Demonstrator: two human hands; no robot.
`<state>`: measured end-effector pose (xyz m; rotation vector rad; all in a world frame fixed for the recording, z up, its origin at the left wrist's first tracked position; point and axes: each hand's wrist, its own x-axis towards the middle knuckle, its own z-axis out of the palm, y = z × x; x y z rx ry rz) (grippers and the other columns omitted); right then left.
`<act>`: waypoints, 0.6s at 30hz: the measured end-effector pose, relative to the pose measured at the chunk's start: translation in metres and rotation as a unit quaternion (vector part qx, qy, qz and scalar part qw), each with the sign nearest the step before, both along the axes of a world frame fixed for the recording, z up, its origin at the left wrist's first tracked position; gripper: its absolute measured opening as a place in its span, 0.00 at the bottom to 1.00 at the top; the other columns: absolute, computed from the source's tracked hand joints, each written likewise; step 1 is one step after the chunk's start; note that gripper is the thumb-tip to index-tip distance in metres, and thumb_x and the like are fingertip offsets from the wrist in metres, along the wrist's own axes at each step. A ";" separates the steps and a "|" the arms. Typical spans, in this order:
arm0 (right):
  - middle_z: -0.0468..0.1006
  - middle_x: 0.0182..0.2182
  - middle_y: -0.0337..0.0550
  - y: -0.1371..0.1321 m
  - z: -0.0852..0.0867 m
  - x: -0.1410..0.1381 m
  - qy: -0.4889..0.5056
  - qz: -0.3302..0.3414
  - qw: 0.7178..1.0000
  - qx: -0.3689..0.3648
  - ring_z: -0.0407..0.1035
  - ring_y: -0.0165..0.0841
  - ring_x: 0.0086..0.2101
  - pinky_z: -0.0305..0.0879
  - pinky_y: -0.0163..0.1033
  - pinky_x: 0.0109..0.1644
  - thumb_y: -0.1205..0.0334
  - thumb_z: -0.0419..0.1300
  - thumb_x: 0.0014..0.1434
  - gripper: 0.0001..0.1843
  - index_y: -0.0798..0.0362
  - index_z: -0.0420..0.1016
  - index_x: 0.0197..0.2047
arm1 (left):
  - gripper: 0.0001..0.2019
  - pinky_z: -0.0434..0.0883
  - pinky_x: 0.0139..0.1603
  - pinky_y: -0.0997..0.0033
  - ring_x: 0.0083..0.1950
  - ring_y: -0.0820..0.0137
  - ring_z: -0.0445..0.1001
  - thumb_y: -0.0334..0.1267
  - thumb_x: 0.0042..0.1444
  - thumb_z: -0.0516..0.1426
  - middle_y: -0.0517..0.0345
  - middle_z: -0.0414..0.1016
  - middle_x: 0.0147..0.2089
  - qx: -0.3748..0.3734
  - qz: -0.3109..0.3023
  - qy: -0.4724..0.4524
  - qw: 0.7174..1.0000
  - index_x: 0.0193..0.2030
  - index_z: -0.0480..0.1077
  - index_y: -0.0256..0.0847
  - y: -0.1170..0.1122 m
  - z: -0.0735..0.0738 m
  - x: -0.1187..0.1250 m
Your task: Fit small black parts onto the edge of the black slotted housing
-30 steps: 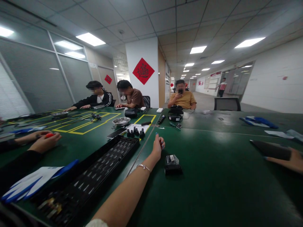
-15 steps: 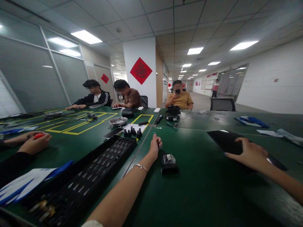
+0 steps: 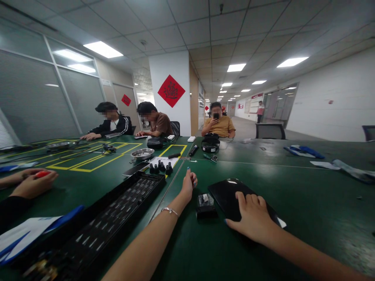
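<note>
My left hand point(image 3: 189, 185) is held above the green table, thumb up and fingers curled in, with nothing visible in it. Just right of it sits a small black block with a clear top point(image 3: 206, 205). My right hand point(image 3: 253, 217) lies over a glossy black curved sheet point(image 3: 227, 191), its fingers across the top and its thumb at the near edge. A small white patch shows at the sheet's right corner. Left of my left forearm stands a long black tray point(image 3: 114, 212) with rows of pale pointed bits and a pile of small parts at its near end.
Several black cylindrical pieces point(image 3: 161, 168) stand beyond the tray, near a metal bowl point(image 3: 142, 153). Pliers point(image 3: 210, 157) lie farther back. At the left, another person's hands point(image 3: 35, 182) hold something red. Blue-white gloves point(image 3: 303, 151) rest at the right. Several people sit across the table.
My right hand has brought the glossy black sheet leftward and lower, beside the small black block. My left hand keeps its curled pose. The camera view has shifted slightly.
</note>
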<state>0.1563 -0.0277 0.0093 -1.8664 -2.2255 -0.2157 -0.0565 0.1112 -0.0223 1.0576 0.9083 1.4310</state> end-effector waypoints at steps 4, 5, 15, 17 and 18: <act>0.72 0.42 0.58 -0.008 0.000 0.002 -0.024 0.041 0.998 0.033 0.63 0.50 0.44 0.53 0.53 0.48 0.39 0.49 0.53 0.35 0.57 0.65 0.55 | 0.25 0.48 0.17 0.77 0.15 0.79 0.49 0.61 0.53 0.45 0.67 0.49 0.13 0.016 -0.003 -0.001 1.000 0.19 0.54 0.40 -0.001 -0.001 -0.001; 0.72 0.41 0.56 -0.008 0.001 0.007 -0.020 0.045 0.998 0.047 0.64 0.48 0.42 0.55 0.51 0.46 0.41 0.47 0.55 0.33 0.55 0.65 0.55 | 0.25 0.48 0.17 0.77 0.14 0.79 0.49 0.60 0.53 0.45 0.68 0.49 0.13 0.017 -0.003 -0.002 1.000 0.19 0.53 0.40 -0.001 -0.001 0.000; 0.69 0.41 0.66 0.068 0.009 0.173 -0.034 -0.254 0.966 0.033 0.63 0.55 0.44 0.53 0.48 0.38 0.46 0.43 0.58 0.32 0.57 0.60 0.59 | 0.17 0.48 0.17 0.76 0.14 0.79 0.51 0.46 0.52 0.51 0.67 0.51 0.13 -0.003 0.024 0.023 0.999 0.18 0.54 0.40 0.000 0.000 0.002; 0.68 0.42 0.70 0.078 0.001 0.216 -0.004 -0.336 0.942 0.022 0.63 0.56 0.44 0.52 0.47 0.35 0.48 0.43 0.58 0.31 0.57 0.62 0.59 | 0.16 0.48 0.17 0.76 0.14 0.79 0.52 0.45 0.52 0.51 0.67 0.52 0.13 -0.001 0.024 0.024 0.999 0.18 0.55 0.40 0.001 -0.001 0.001; 0.69 0.41 0.69 0.080 -0.005 0.236 0.010 -0.372 0.928 0.017 0.63 0.56 0.44 0.51 0.47 0.34 0.50 0.46 0.57 0.30 0.57 0.63 0.58 | 0.16 0.48 0.17 0.76 0.14 0.79 0.52 0.45 0.52 0.50 0.67 0.52 0.13 0.000 0.024 0.025 0.999 0.19 0.55 0.40 0.001 -0.002 0.001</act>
